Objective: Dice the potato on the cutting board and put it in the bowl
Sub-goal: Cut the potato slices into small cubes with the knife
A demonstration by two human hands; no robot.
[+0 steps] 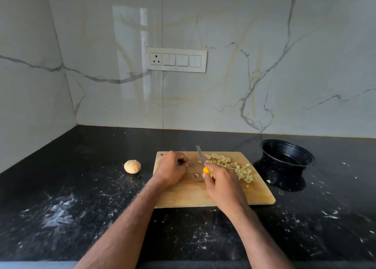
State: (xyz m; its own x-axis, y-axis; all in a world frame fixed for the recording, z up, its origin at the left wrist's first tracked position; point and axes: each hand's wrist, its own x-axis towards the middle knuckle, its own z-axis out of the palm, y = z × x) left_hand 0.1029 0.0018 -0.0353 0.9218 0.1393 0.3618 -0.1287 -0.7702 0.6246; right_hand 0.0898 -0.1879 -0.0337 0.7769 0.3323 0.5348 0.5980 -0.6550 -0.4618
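A wooden cutting board (pixel 189 195) lies on the black counter. Potato slices (pixel 218 157) sit at its far edge, and a heap of diced pieces (pixel 243 173) spreads to the right of them. My right hand (pixel 222 184) grips a knife (pixel 200 156) by its yellow handle, blade pointing away and resting beside the slices. My left hand (pixel 172 168) lies on the board's left part with fingers curled; whether it holds anything is hidden. A black bowl (pixel 289 154) stands tilted to the right of the board, its inside looking empty.
Half a potato (pixel 132 166) sits on the counter left of the board. One loose potato bit (pixel 268 181) lies on the counter by the bowl. White marble walls close the back and left. The counter shows white smears.
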